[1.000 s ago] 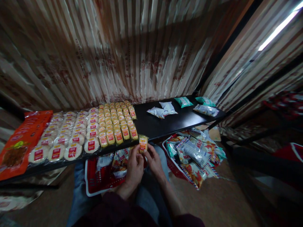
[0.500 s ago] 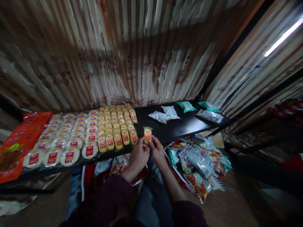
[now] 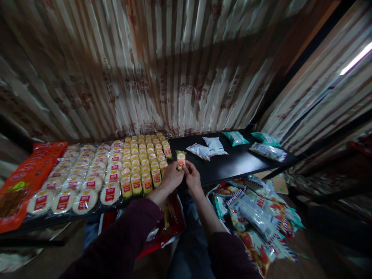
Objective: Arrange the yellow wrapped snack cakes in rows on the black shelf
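Note:
Both my hands pinch one small yellow snack packet (image 3: 180, 158) with a red label, held just above the black table (image 3: 226, 164). My left hand (image 3: 171, 178) grips its lower left side and my right hand (image 3: 192, 176) its lower right. The packet sits right beside the rows of matching yellow packets (image 3: 143, 159) laid out on the table. Left of those lie rows of round white cakes with red labels (image 3: 84, 178).
Orange bags (image 3: 17, 182) lie at the table's far left. White packets (image 3: 207, 147) and green packets (image 3: 236, 137) rest on the right end. A heap of mixed snack bags (image 3: 255, 217) lies on the floor at right. A red bag (image 3: 168, 224) sits on my lap. Striped curtains hang behind.
Both hands have lifted the yellow packet from lap height up and forward over the table edge, next to the yellow rows. The camera view has shifted upward.

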A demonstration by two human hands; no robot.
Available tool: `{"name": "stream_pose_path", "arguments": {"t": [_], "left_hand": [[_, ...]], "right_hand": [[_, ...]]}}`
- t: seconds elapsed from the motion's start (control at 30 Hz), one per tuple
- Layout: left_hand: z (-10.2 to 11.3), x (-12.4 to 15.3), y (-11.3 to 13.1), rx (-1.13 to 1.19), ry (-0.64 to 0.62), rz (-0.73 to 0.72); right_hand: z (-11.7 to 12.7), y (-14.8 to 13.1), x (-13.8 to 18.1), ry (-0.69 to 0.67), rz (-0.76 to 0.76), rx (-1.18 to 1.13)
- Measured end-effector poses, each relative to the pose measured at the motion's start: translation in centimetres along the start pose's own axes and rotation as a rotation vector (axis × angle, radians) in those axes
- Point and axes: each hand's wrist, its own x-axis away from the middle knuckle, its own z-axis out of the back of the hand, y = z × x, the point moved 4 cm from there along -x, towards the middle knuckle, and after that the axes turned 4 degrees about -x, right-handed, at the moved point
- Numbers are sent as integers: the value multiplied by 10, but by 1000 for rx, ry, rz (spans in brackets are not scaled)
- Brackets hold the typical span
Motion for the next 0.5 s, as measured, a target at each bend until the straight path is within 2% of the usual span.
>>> {"name": "stream_pose_path", "arguments": {"t": [0.1, 0.23, 0.3, 0.5], "left_hand": [[10, -7, 13, -163, -9, -91], [15, -13, 24, -56, -27, -185], [15, -17, 24, -77, -19, -239], [18, -25, 16, -424, 64, -371]], "right_hand": [[-7, 3, -10, -21, 11, -2], [-14, 7, -23, -41, 31, -2], [-17, 11, -28, -35, 29, 3], [-25, 20, -39, -66, 43, 52]]}}
